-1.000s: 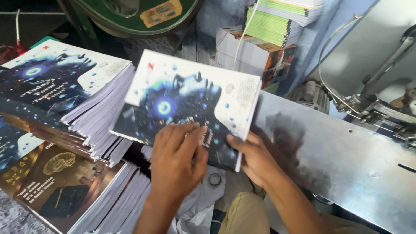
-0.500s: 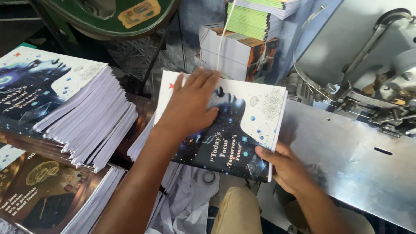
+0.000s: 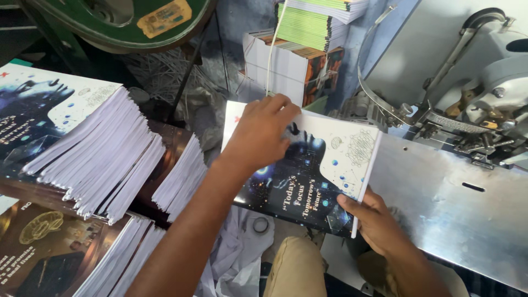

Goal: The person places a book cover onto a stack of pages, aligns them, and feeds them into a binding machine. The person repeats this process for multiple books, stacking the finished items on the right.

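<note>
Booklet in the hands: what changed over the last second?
The booklet moved right toward the metal plate. The left hand slid from its near edge to its far edge; the right hand still grips the near right corner. The stacks stayed put.
</note>
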